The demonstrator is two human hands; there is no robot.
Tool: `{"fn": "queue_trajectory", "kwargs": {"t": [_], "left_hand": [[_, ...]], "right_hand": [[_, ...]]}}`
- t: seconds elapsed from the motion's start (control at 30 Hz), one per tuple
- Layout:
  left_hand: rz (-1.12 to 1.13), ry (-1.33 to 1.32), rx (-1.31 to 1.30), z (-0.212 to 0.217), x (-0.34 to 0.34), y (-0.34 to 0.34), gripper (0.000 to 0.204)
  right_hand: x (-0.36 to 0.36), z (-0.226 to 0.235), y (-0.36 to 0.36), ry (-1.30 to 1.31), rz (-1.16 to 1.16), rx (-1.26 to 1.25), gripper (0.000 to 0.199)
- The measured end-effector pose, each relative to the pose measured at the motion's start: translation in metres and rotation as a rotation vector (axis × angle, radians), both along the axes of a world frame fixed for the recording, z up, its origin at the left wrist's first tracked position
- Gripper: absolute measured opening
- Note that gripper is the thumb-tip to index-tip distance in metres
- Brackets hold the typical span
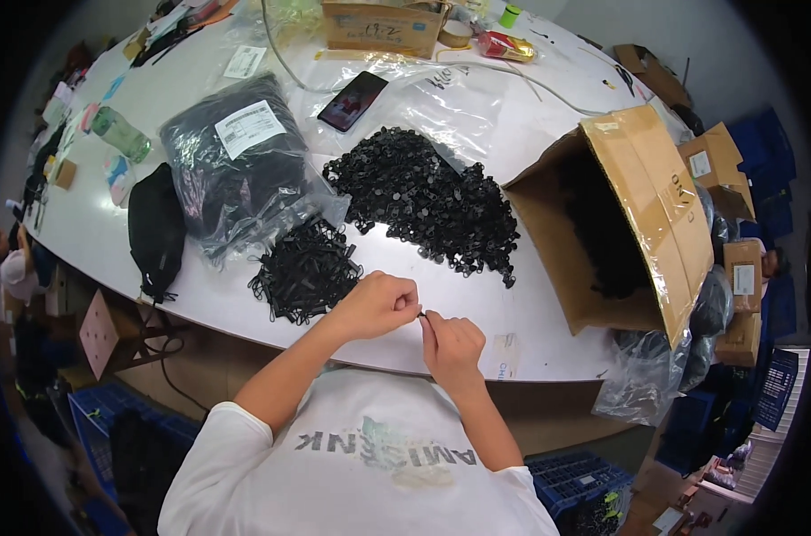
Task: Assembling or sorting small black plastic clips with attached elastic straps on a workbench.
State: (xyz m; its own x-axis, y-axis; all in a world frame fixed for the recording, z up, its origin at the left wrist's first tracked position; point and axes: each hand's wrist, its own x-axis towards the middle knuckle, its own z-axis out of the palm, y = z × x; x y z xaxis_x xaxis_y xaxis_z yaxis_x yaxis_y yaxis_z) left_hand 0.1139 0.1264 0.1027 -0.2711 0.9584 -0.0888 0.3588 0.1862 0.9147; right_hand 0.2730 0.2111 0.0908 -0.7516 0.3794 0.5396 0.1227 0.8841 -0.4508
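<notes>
The left hand (383, 304) and the right hand (454, 347) come close together above the near edge of the white table (486, 313), and the fingertips of both are closed on one small black piece (421, 314). Its exact form is too small to tell. Just beside the left hand lies a pile of black loops (302, 272); behind is a larger heap of black small parts (423, 196).

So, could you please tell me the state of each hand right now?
Left hand: closed, apparently pinching a small black piece.
Right hand: closed, apparently pinching the same piece.
</notes>
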Motion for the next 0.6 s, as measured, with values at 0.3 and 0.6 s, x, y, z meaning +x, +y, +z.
{"fn": "queue_trajectory", "kwargs": {"t": [0.3,0.6], "left_hand": [[-0.042,-0.130,-0.027,-0.005,0.000,0.004,0.017],[-0.074,-0.159,0.030,-0.007,0.005,0.006,0.020]], "right_hand": [[0.001,-0.015,0.004,-0.008,0.062,-0.032,0.010],[0.005,-0.008,-0.002,-0.196,0.012,-0.135,0.012]]}}
